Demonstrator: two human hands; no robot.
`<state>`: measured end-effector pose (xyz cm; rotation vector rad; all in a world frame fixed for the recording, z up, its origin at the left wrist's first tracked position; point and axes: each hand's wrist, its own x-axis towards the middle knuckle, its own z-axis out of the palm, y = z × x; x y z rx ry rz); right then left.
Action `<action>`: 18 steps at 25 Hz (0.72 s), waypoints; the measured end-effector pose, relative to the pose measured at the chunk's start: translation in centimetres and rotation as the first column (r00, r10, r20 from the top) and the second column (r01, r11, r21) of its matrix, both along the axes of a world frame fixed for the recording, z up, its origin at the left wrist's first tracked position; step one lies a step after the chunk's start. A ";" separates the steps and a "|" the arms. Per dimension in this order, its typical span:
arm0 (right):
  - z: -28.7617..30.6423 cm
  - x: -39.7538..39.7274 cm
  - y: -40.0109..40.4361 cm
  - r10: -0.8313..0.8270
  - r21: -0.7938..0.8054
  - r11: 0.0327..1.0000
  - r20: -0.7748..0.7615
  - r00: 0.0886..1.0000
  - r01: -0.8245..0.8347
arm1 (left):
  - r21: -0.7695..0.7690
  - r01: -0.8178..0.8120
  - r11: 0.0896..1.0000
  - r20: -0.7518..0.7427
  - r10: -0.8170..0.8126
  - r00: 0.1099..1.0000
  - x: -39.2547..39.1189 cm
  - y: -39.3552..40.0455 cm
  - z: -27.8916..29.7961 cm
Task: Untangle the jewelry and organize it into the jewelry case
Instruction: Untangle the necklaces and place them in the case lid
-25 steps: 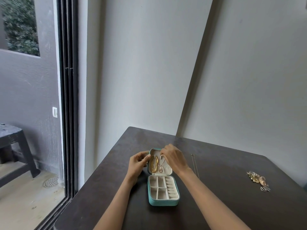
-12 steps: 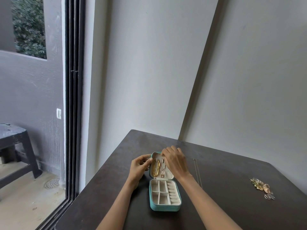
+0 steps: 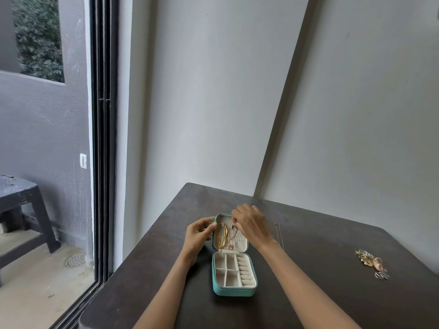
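Note:
A small teal jewelry case (image 3: 234, 290) lies open on the dark table (image 3: 320, 293), its cream compartments facing up and its lid (image 3: 242, 243) tilted back. Inside the lid hang a gold chain (image 3: 222, 235) and a rose-gold chain with a pendant (image 3: 231, 237). My left hand (image 3: 198, 235) grips the lid's left edge. My right hand (image 3: 251, 223) pinches the top of the rose-gold chain at the lid's upper part. A thin silver necklace (image 3: 279, 235) lies stretched on the table to the right of my right wrist. A tangled heap of jewelry (image 3: 371, 262) sits at the far right.
Light walls meet in a corner behind the table. A sliding glass door frame (image 3: 102, 138) stands to the left, with a dark stool (image 3: 21, 205) outside on the balcony. The table's left edge (image 3: 133, 264) falls off near the door.
My right hand has shifted slightly upward along the lid, still at the rose-gold chain. The left hand stays on the lid's edge. The view has tilted a little.

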<state>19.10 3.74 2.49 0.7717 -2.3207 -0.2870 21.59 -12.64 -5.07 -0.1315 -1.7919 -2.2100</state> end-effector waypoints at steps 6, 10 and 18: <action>0.0 1.5 0.8 0.069 -0.191 0.979 0.025 0.997 -0.063 | 0.015 0.004 1.000 -0.003 -0.004 1.000 0.2 -0.1 0.2; -2.5 3.8 2.1 0.071 -0.265 0.962 0.026 0.997 -0.062 | 0.021 0.013 1.000 -0.015 -0.013 1.000 0.5 0.0 0.2; -4.3 5.4 2.6 0.078 -0.217 0.974 0.024 0.997 -0.071 | 0.032 0.024 0.999 -0.027 -0.023 0.999 0.5 -0.2 0.1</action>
